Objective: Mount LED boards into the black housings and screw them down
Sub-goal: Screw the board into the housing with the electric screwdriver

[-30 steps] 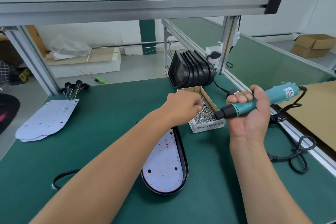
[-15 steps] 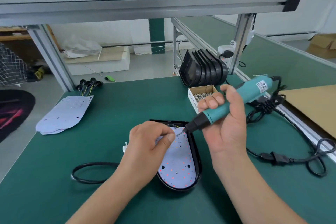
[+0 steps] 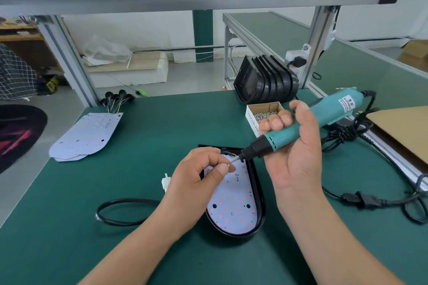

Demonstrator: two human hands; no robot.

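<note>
- Since a second ago my left hand [image 3: 199, 180] has come from the screw box [image 3: 251, 121] to just above the LED board [image 3: 231, 202], thumb and forefinger pinching one screw [image 3: 228, 165].
- My right hand [image 3: 294, 152] wraps the electric screwdriver [image 3: 301, 126], bit tilted down to meet that screw, so I judge I'm seating it on the tip.
- Directly beneath both grips the board lies in the black housing [image 3: 261, 211], ready for fastening.

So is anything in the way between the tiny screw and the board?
Nothing visible is. The left hand pinches the screw at the tip of the screwdriver, which the right hand grips, just above the LED board in its black housing.
</note>
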